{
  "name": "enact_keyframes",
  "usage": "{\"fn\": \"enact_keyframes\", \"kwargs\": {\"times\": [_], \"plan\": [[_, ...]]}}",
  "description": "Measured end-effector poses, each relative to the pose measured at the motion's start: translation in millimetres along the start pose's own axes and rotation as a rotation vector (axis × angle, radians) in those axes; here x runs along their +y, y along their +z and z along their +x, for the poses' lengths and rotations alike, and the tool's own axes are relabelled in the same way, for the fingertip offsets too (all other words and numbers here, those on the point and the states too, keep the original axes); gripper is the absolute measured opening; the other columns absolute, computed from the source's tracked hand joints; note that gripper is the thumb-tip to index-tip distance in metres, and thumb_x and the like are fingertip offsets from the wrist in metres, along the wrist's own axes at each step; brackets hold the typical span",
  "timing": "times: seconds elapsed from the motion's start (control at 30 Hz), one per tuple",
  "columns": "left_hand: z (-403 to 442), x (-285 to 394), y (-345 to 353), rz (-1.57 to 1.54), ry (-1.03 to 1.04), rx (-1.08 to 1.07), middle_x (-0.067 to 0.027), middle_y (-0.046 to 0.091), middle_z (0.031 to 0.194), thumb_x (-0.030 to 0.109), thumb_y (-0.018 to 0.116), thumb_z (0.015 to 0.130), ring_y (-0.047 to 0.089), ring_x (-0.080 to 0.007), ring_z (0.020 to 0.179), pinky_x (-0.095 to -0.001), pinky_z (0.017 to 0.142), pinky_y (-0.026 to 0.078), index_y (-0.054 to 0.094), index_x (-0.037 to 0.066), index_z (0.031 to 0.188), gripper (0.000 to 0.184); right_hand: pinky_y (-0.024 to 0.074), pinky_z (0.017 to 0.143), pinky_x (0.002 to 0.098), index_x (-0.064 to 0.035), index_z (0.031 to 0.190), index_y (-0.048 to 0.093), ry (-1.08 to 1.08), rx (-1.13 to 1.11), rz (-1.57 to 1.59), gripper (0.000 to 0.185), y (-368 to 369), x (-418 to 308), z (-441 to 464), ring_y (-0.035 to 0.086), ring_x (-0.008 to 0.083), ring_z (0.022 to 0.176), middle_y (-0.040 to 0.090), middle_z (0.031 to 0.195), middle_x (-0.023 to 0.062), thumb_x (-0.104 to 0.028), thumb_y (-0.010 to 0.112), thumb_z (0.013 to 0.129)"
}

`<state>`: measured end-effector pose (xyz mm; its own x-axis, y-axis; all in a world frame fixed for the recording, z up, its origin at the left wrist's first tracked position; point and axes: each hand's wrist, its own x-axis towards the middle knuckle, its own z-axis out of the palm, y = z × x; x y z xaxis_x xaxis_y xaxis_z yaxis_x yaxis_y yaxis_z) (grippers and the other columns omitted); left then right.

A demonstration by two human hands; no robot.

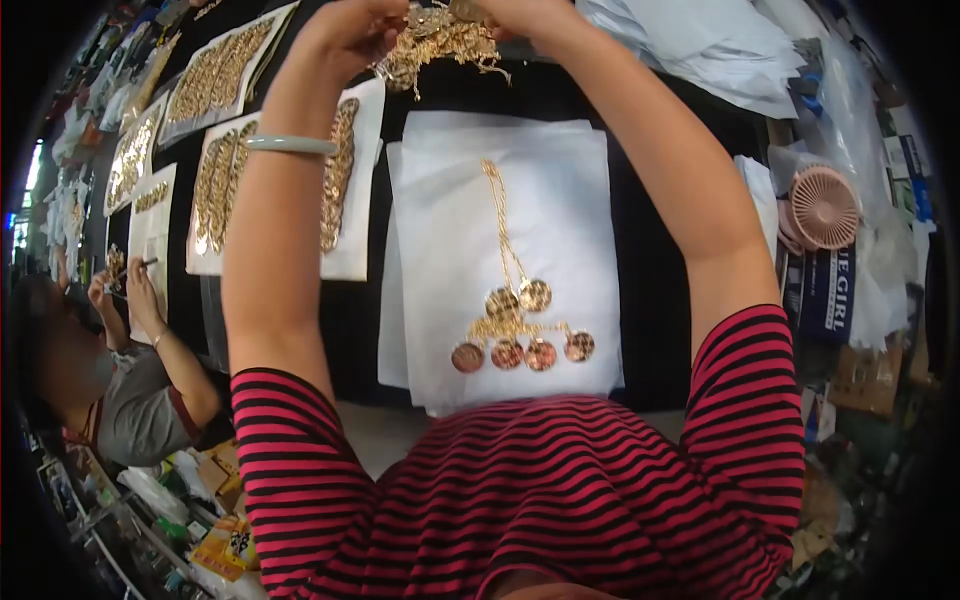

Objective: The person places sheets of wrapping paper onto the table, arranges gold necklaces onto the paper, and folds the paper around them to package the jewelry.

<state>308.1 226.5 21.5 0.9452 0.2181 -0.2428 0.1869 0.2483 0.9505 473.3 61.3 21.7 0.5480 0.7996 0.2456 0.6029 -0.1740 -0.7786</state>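
Observation:
At the top edge of the head view, both my hands are at a tangled bunch of gold chains (445, 48). My left hand (372, 28) has its fingers curled closed at the bunch's left side, on the chains. From the right, my right hand (528, 18) grips the same bunch, partly cut off by the frame edge. Below them, a stack of white sheets (430, 200) lies in front of me. On it rest a gold chain necklace (503, 225) and several round gold pendants (540, 355), some with a reddish sheen, joined by short chain.
White cards with thick gold chains (212, 195) lie to the left on the black table (660, 300). White paper (700, 55) is heaped at upper right, above a pink fan (824, 206) and a dark box (825, 300). Another person (140, 400) works at far left.

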Motion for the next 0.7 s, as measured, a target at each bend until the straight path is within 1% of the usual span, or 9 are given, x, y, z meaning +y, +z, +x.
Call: {"fn": "enact_keyframes", "kwargs": {"times": [0.1, 0.13, 0.17, 0.2, 0.27, 0.33, 0.47, 0.57, 0.7], "plan": [[-46, -24, 50, -0.189, 0.606, -0.148, -0.0153, 0.066, 0.069, 0.009, 0.062, 0.079, 0.063, -0.0289, 0.061, -0.0338, 0.058, 0.05, 0.069, 0.004, 0.073, 0.011, 0.0498, 0.049, 0.0319, -0.0048, 0.064, 0.066, 0.26, 0.125, 0.483, 0.018, -24, -27, -68, 0.059, 0.0193, 0.051, 0.057, 0.054, 0.0078, -0.012, 0.064, 0.081], [-68, -35, 77, -0.202, 0.593, -0.145, -0.0153, 0.066, 0.069, 0.009, 0.062, 0.079, 0.063, -0.0289, 0.061, -0.0338, 0.058, 0.05, 0.069, 0.004, 0.073, 0.011, 0.0498, 0.049, 0.0319, -0.0048, 0.064, 0.066, 0.277, 0.12, 0.481, 0.018, -28, -26, -95, 0.059, 0.0193, 0.051, 0.057, 0.054, 0.0078, -0.012, 0.064, 0.081], [-93, -49, 108, 0.046, 0.409, 0.175, -0.009, 0.065, 0.069, 0.008, 0.065, 0.078, 0.061, -0.0193, 0.062, -0.0287, 0.059, 0.049, 0.069, 0.002, 0.078, 0.007, 0.052, 0.055, 0.0318, -0.0015, 0.083, 0.067, 0.3, 0.053, 0.464, 0.009, -31, -19, -126, 0.063, 0.0194, 0.058, 0.062, 0.064, 0.0086, -0.01, 0.064, 0.081], [-117, -59, 134, 0.299, 0.218, 0.482, -0.0028, 0.065, 0.07, 0.006, 0.069, 0.078, 0.06, -0.0098, 0.062, -0.0236, 0.059, 0.048, 0.069, -0.001, 0.083, 0.008, 0.0543, 0.06, 0.0316, 0.0019, 0.102, 0.068, 0.313, -0.012, 0.445, 0.022, -35, -11, -153, 0.067, 0.0195, 0.065, 0.066, 0.074, 0.0094, -0.008, 0.063, 0.082], [-145, -110, 159, 0.297, 0.169, 0.5, -0.0038, 0.067, 0.072, 0.005, 0.069, 0.078, 0.061, -0.01, 0.063, -0.0241, 0.06, 0.049, 0.069, -0.001, 0.084, 0.008, 0.0506, 0.057, 0.0224, 0.0001, 0.108, 0.065, 0.366, -0.083, 0.352, 0.026, -36, 13, -206, 0.06, 0.0083, 0.062, 0.063, 0.073, 0.0023, -0.006, 0.065, 0.083], [-167, -164, 165, 0.529, 0.077, 0.547, -0.0061, 0.067, 0.073, 0.007, 0.07, 0.078, 0.062, -0.0102, 0.063, -0.0251, 0.06, 0.049, 0.068, 0.0, 0.086, 0.012, 0.048, 0.048, 0.0251, 0.0027, 0.1, 0.067, 0.413, -0.057, 0.354, 0.022, -33, 29, -254, 0.06, 0.0089, 0.055, 0.065, 0.069, 0.0084, -0.004, 0.064, 0.079], [-206, -174, 204, 0.478, -0.002, 0.558, -0.0061, 0.067, 0.079, 0.005, 0.07, 0.082, 0.063, -0.0138, 0.071, -0.026, 0.067, 0.051, 0.066, 0.0, 0.092, 0.012, 0.0475, 0.054, 0.0233, -0.0002, 0.101, 0.067, 0.505, -0.029, 0.325, 0.022, -34, 21, -318, 0.059, 0.0094, 0.062, 0.063, 0.075, 0.0042, -0.006, 0.067, 0.08], [-212, -187, 208, 0.965, 0.241, 0.626, -0.0091, 0.067, 0.082, 0.005, 0.069, 0.082, 0.065, -0.0176, 0.076, -0.0288, 0.069, 0.051, 0.066, 0.0, 0.094, 0.014, 0.0493, 0.061, 0.0285, -0.0009, 0.095, 0.069, 0.226, -0.004, 0.009, 0.019, -31, 12, -341, 0.061, 0.0148, 0.068, 0.064, 0.078, 0.008, -0.009, 0.067, 0.078], [-213, -191, 208, 1.083, 0.336, 0.677, -0.0156, 0.065, 0.083, 0.011, 0.068, 0.08, 0.063, -0.0306, 0.087, -0.0388, 0.078, 0.051, 0.069, 0.004, 0.095, 0.017, 0.0506, 0.07, 0.0332, -0.0013, 0.092, 0.07, 0.137, -0.101, -0.288, 0.02, -39, 5, -341, 0.064, 0.0225, 0.075, 0.065, 0.082, 0.0128, -0.015, 0.067, 0.077]]}}
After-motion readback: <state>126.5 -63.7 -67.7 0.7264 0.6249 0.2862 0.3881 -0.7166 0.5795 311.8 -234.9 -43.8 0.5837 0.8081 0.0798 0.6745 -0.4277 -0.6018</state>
